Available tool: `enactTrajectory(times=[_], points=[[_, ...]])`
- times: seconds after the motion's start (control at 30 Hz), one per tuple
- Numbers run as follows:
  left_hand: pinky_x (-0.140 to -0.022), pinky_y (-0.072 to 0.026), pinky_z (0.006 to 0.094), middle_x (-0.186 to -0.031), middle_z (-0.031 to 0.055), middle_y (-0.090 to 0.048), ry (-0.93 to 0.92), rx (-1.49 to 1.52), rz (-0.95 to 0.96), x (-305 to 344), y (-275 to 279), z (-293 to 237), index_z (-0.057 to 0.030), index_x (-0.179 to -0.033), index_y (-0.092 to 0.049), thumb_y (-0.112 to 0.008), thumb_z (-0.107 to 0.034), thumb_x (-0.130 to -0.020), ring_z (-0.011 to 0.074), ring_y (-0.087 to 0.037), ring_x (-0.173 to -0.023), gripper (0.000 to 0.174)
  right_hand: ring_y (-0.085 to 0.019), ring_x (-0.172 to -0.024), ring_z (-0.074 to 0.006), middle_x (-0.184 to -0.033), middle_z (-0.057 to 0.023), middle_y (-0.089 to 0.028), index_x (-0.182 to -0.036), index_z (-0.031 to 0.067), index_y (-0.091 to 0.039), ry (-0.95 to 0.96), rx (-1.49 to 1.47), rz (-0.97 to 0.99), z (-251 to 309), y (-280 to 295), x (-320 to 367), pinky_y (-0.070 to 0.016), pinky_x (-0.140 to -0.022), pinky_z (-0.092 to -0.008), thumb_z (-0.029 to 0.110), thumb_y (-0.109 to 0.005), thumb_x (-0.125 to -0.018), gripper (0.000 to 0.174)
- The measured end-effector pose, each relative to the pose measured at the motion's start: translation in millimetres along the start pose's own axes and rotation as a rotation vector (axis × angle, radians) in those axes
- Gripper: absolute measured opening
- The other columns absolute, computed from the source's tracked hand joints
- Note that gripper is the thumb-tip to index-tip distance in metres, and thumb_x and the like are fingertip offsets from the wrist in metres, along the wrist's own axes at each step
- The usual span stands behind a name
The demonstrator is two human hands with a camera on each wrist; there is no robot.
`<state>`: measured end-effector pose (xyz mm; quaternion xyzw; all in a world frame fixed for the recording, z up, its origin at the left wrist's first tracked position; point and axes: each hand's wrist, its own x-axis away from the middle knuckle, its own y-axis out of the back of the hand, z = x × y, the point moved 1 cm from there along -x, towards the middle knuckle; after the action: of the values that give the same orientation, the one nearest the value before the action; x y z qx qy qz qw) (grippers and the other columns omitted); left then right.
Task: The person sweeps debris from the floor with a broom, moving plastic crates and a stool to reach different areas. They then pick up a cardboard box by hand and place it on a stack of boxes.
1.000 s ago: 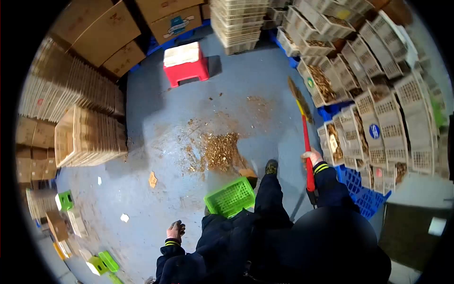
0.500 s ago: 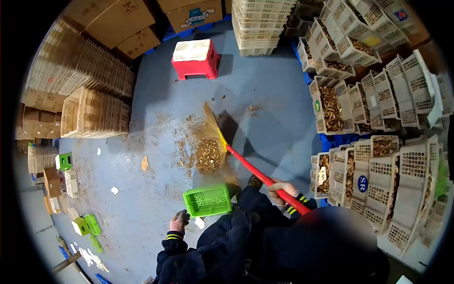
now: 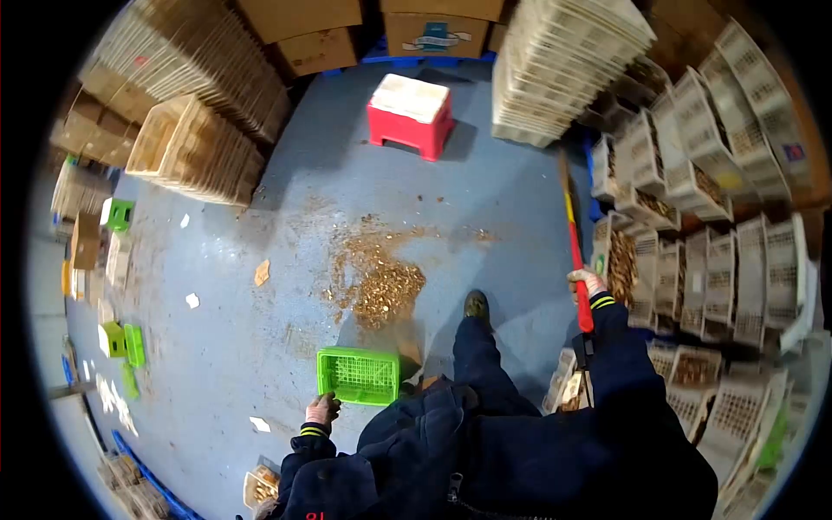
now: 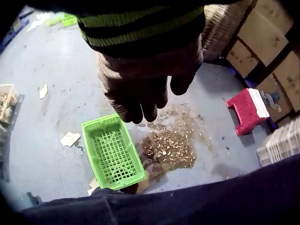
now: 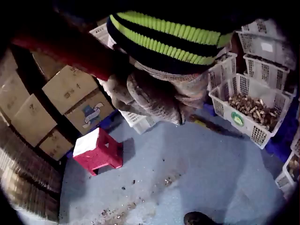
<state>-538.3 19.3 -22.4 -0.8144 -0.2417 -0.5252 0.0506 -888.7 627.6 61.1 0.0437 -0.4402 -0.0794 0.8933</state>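
My gloved right hand (image 3: 588, 282) grips the red handle of a broom (image 3: 575, 247), held out at the right with its yellow neck and bristles pointing away from me. In the right wrist view, the fingers (image 5: 150, 101) curl round that handle. A heap of small brownish pieces (image 3: 390, 290) lies on the floor ahead, with scattered bits around it. Between the heap and my body stands a green plastic basket (image 3: 324, 373) with a slatted bottom. My gloved left hand (image 3: 322, 409) hangs by the basket's near left corner, its fingers loosely bent and holding nothing.
A red stool (image 3: 409, 128) with a white top stands beyond the heap. Crates filled with brown pieces (image 3: 622, 269) line the right side. Stacked pale crates (image 3: 195, 152) and cardboard boxes (image 3: 438, 36) border the left and back. Paper scraps (image 3: 192, 301) dot the floor.
The broom swung left to the heap half a second ago, and is now back out at the right. My left hand stays low, near the green basket.
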Motion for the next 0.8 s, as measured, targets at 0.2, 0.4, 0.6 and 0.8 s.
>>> enactTrajectory(times=[0.2, 0.4, 0.6, 0.8], points=[[-0.055, -0.0442, 0.0282, -0.077, 0.0064, -0.062, 0.111, 0.125, -0.074, 40.6, -94.9, -48.4, -0.0067, -0.103, -0.058, -0.059, -0.027, -0.082, 0.0151, -0.057, -0.063, 0.029, -0.052, -0.049, -0.0203, -0.058, -0.0068, -0.054, -0.067, 0.0059, -0.058, -0.012, 0.193, 0.276, 1.7, -92.4, -66.3, -0.0427, -0.048, -0.0353, 0.023, -0.07, -0.063, 0.021], [-0.053, -0.041, 0.023, -0.076, 0.0064, -0.061, 0.015, 0.246, -0.053, 57.5, -163.3, -111.3, -0.0018, -0.104, -0.059, -0.061, -0.022, -0.082, 0.0135, -0.055, -0.062, 0.03, -0.054, -0.046, -0.0192, -0.06, -0.0094, -0.056, -0.086, 0.0084, -0.053, -0.178, 0.242, 0.686, 65.9, -190.1, 20.7, -0.044, -0.044, -0.0314, 0.019, -0.07, -0.067, 0.028], [-0.053, -0.0425, 0.025, -0.076, 0.0087, -0.062, 0.023, 0.423, -0.077, 35.0, -151.1, -109.9, -0.0013, -0.104, -0.058, -0.058, -0.023, -0.083, 0.0151, -0.054, -0.059, 0.03, -0.032, -0.036, -0.0071, -0.053, 0.0013, -0.039, -0.092, 0.013, -0.05, -0.309, -0.022, 0.958, 165.4, -203.5, 41.9, -0.0201, -0.031, -0.0218, 0.008, -0.058, -0.078, 0.017], [-0.056, -0.0451, 0.0277, -0.081, 0.0103, -0.063, -0.053, 0.5, -0.072, 6.0, -112.6, -119.9, -0.0028, -0.103, -0.059, -0.055, -0.025, -0.085, 0.0174, -0.058, -0.067, 0.029, -0.047, -0.045, -0.0108, -0.062, -0.0011, -0.048, -0.125, 0.0153, -0.043, -0.096, 0.331, 0.81, 218.6, -252.9, 36.8, -0.0347, -0.037, -0.0269, 0.007, -0.061, -0.073, 0.055]])
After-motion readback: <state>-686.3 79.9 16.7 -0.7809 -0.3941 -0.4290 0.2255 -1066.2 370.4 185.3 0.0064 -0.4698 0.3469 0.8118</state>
